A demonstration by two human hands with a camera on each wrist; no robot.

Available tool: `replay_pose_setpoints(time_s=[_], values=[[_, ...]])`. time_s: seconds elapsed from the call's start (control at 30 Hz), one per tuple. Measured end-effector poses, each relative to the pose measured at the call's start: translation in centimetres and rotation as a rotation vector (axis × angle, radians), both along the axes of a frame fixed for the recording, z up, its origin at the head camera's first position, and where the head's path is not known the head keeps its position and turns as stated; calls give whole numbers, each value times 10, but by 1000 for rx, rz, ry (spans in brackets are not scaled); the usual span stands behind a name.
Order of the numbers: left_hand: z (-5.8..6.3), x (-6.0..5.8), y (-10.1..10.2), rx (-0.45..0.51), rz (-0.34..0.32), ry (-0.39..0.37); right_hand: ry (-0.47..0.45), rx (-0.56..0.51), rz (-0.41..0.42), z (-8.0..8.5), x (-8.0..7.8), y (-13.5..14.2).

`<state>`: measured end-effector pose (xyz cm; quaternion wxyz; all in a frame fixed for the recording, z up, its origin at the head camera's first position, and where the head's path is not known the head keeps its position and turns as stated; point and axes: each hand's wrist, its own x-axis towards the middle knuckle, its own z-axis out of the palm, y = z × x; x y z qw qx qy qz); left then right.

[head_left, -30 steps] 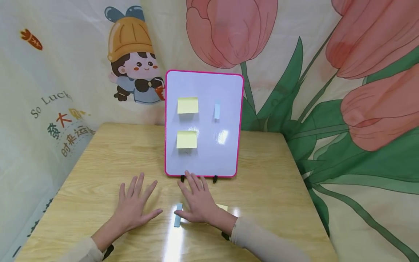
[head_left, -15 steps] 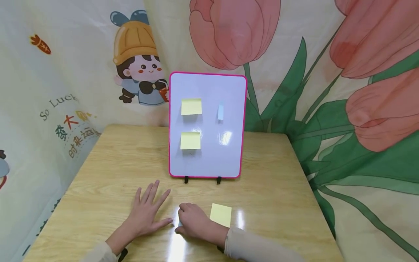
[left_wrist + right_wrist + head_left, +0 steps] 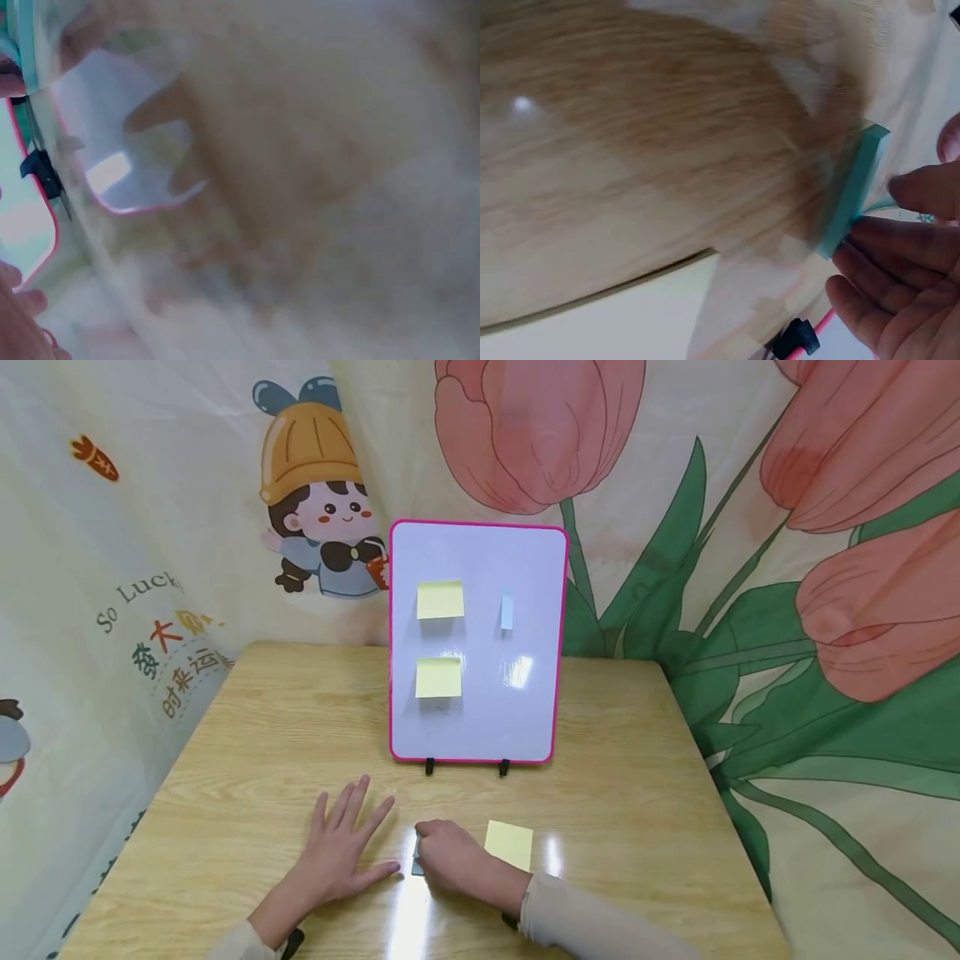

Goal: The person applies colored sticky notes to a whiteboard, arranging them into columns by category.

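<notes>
On the wooden table [image 3: 300, 710] my right hand [image 3: 457, 860] bends over a narrow blue pad of sticky notes [image 3: 417, 865]. In the right wrist view the pad [image 3: 855, 187] stands out as a teal block, and a thin blue sheet curves off it between thumb and fingers. My left hand [image 3: 337, 852] rests spread to the left of the pad, its thumb tip close to it. To the right of the right hand lies a yellow sticky note pad [image 3: 510, 845], partly covered by that wrist.
A pink-edged whiteboard [image 3: 480, 727] stands behind the hands on small black feet [image 3: 504, 767]. On it are an upper yellow note [image 3: 440, 599], a lower yellow note [image 3: 438, 678] and a narrow blue note [image 3: 507, 612]. A printed cloth [image 3: 510, 435] hangs behind the table.
My right hand has drawn back from near the board, and its fingers have curled down at the blue pad. More of the yellow pad shows. My left hand has shifted slightly right.
</notes>
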<state>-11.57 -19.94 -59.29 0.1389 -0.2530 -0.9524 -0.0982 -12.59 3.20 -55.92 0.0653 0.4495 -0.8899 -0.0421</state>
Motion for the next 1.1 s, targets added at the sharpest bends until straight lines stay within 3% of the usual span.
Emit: replay_pose_setpoints(time_s=[0.07, 0.2, 0.4, 0.53, 0.7, 0.83, 0.97, 1.1], values=[[2, -2, 2, -15, -22, 5, 50, 5, 38, -2, -2, 2], [8, -8, 8, -70, -73, 47, 51, -65, 56, -4, -7, 4], [15, -17, 22, -145, -101, 1, -93, -236, -8, -3, -17, 6], [16, -19, 32, -185, -85, -49, -149, -294, -6, -1, -20, 5], [17, -19, 41, -250, -74, -117, -197, -289, -38, 2, -22, 4], [22, -17, 45, -282, -26, -203, -249, -287, -60, 5, -26, 6], [25, -16, 47, -326, 29, -267, -367, -323, -143, 6, -35, 10], [28, -16, 48, -350, 50, -283, -531, -408, -253, 10, -46, 15]])
